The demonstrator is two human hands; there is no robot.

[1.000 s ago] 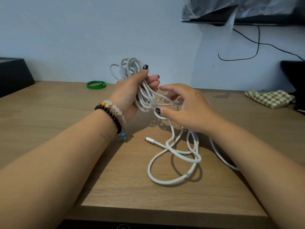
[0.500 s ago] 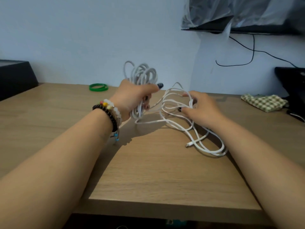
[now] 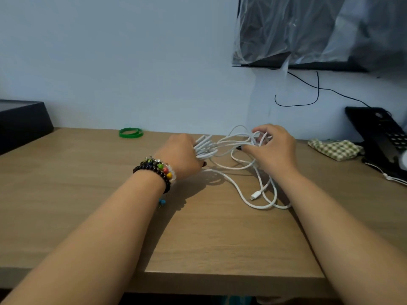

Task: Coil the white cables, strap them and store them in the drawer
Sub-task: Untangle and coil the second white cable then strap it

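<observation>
left hand [image 3: 179, 156] fisted round coiled white cables [image 3: 204, 148], right hand [image 3: 272, 150] pinching loose loops

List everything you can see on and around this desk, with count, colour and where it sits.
white cables: one tangled bunch, white, desk centre, loose end lying near the right arm
green band: one, green, back of the desk by the wall
checked cloth: one, green and cream, far right of the desk
black box: one, black, far left
black stand: one, black, far right
plastic-wrapped screen: one, dark, on the wall
desk: one, wood brown
beaded bracelets: several, black and mixed colours, left wrist
hands: left hand grips coiled loops, right hand holds loose strands
</observation>
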